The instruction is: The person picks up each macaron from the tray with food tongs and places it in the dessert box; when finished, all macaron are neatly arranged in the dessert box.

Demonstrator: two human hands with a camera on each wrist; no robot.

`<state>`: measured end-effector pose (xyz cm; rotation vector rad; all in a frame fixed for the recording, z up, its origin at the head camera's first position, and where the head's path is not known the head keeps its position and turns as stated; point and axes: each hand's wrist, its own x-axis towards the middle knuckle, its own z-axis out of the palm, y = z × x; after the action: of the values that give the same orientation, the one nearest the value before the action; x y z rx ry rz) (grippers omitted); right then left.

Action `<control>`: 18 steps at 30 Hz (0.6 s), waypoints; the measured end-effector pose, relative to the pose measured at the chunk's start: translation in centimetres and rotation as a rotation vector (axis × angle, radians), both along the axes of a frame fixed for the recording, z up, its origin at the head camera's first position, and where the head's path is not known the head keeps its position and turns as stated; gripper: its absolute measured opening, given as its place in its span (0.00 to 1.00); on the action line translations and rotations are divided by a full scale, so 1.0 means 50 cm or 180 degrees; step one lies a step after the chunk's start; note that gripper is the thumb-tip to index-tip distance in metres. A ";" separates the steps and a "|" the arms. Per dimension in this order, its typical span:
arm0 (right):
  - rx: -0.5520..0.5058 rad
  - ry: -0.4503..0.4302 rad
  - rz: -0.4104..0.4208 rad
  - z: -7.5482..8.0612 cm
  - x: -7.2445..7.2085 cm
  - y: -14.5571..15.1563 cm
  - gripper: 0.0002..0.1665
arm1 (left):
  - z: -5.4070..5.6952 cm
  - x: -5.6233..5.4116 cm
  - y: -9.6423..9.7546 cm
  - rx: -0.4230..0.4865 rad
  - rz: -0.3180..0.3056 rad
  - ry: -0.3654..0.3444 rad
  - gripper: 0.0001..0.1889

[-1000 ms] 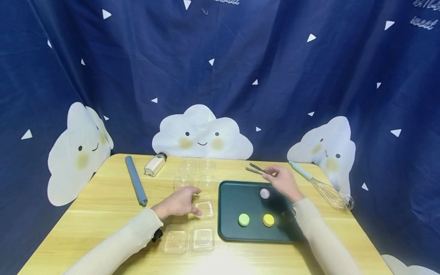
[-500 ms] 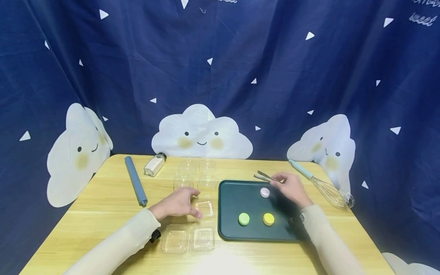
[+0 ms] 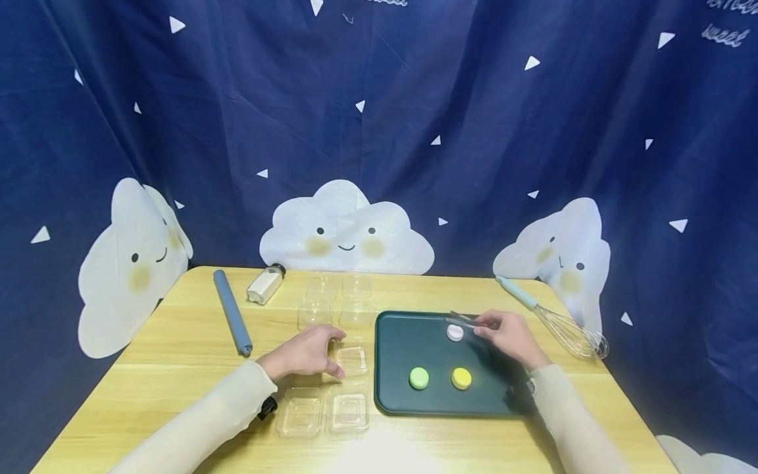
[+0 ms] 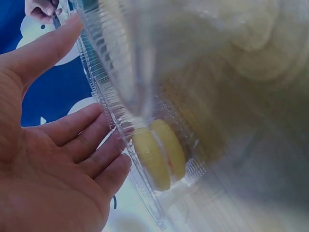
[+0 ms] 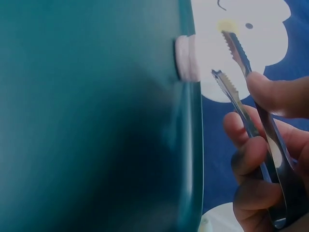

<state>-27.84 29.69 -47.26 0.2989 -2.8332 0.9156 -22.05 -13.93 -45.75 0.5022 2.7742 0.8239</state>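
My right hand grips metal tongs, whose serrated tips stand apart. The tips hang over the back of the dark green tray, close to a pale pink macaron. In the right wrist view that macaron lies just off the tips. A green macaron and a yellow macaron sit nearer the tray's front. My left hand is spread with relaxed fingers beside a clear plastic box; its fingertips seem to touch the rim. The left wrist view shows a yellow macaron inside clear plastic.
Two more clear boxes lie in front, one at the left and another beside it, with several clear lids behind. A blue rolling pin, a shaker jar and a whisk lie around the table.
My right hand has moved right and toward me with the tongs, bringing their tips from behind the tray to the pale pink macaron. My left hand has hardly moved.
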 end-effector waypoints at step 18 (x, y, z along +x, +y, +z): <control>0.0566 0.0065 0.0421 -0.015 0.017 0.013 0.10 | -0.007 -0.008 -0.005 0.0097 -0.0070 -0.0037 0.43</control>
<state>-27.01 30.33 -47.98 0.5192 -2.9095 0.6781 -22.46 -14.17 -46.09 0.5304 2.7445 0.8625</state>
